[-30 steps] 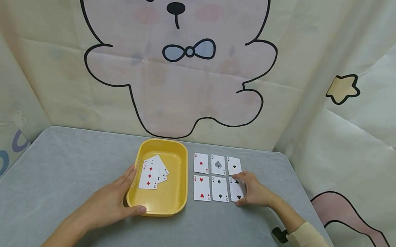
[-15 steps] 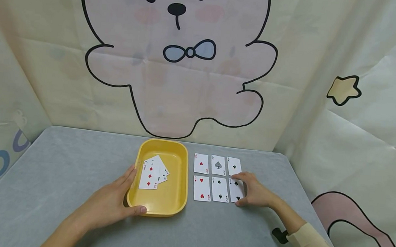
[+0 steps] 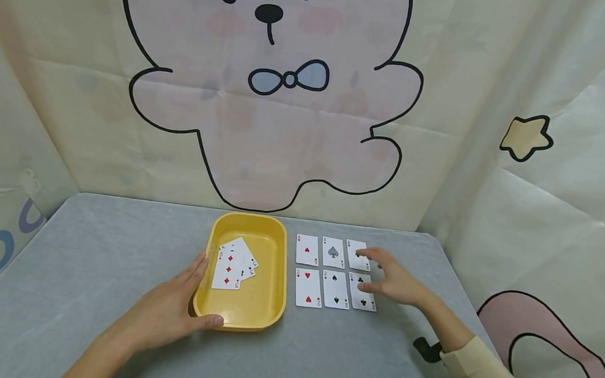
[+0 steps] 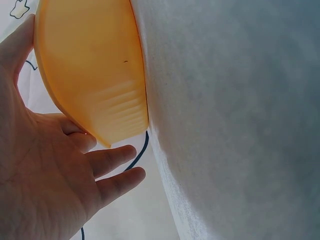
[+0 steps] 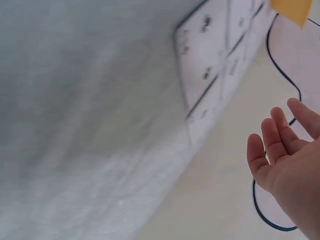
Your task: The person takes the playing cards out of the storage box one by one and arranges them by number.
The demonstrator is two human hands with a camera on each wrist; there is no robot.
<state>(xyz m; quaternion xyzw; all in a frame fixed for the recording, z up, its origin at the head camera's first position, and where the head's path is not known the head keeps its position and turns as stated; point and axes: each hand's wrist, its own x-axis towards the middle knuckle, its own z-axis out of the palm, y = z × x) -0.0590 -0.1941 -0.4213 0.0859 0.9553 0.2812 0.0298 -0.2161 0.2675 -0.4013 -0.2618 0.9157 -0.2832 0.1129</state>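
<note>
Narrow gap between yellow tray [image 3: 252, 308] and cards [image 3: 335, 283], left hand [image 3: 176, 302] barring tray's left side, free tabletop [image 3: 317, 354] in front

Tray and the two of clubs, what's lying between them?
Two cards: the two of hearts, nearer the tray, then the two of spades, beside the two of clubs. The head view shows it.

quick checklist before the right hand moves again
1. Left hand on the yellow tray: ok, touching its rim.
2. Right hand free: ok, holding no card.
3. Table cards face up in two rows of three: ok.
4. Clubs fully visible: not ok, from the head view the right hand partly covers the ace of clubs and two of clubs.
5. Tray card count: cannot tell, they overlap beneath the three of diamonds.
</note>
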